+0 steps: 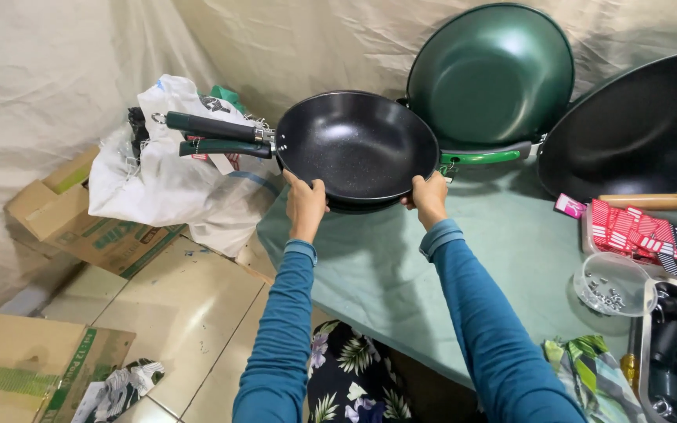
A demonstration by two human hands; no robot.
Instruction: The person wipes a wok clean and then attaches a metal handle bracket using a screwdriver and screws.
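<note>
- Two pans, it looks like, are stacked one in the other: the black speckled pan (356, 145) on top, with a second rim showing under it and two handles (217, 135) sticking out leftward past the near left corner of the surface (385, 274).
- Those handles hang right beside the white sack (166, 176) piled on cardboard boxes (80, 227); I'd say a swing to the left could snag the sack or its tags and twist the stack.
- Left hand (305, 205) has its fingers closed on the near rim, thumb on top; right hand (429, 197) grips the rim the same way on the other side. Holding by the rim alone, with the long handles' weight all to the left, the stack could tip that way, or the lower pan could slide out onto the tiled floor (174, 313).
- Behind, a green wok (489, 74) leans upright against the cloth wall; a bump from the lifted pans could knock it down.
- Farther right, a large black wok (636, 125) also leans, above a tray of red packets (640, 231) and a clear bowl of small metal parts (609, 286) by the right edge, which a fall could scatter.
</note>
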